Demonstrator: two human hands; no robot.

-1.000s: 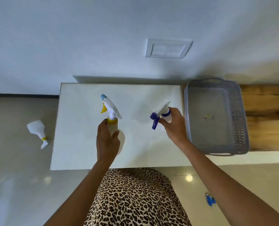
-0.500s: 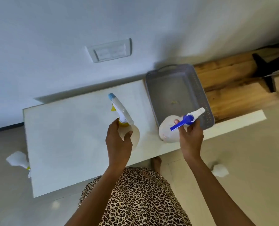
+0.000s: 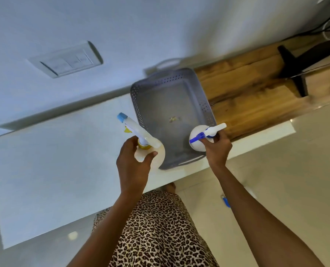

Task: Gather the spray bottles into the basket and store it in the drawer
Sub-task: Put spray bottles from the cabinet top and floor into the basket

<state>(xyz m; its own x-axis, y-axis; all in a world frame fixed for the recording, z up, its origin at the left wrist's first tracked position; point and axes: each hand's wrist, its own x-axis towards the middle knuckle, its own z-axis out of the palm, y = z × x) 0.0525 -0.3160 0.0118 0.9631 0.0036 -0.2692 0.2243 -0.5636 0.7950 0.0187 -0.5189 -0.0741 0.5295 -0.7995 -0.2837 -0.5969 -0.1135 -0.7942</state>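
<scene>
Both hands are now carrying their bottles over to the grey basket [image 3: 172,112], which is sitting on the table [image 3: 54,160] at its right end, beside the wooden section; a second ago the bottles were being held over the middle of the table. The left hand [image 3: 133,166] is gripping the yellow-collared spray bottle [image 3: 141,137] at the basket's near-left rim, and the right hand [image 3: 217,149] is closing around the blue-triggered spray bottle [image 3: 200,139] above the basket's near-right corner. This is suggesting that both are about to be dropped in. Counted here: 2 bottles in hand, 1 basket, holding only a small scrap, and 1 small blue object on the floor [image 3: 295,180], too blurred to identify. No drawer is showing.
</scene>
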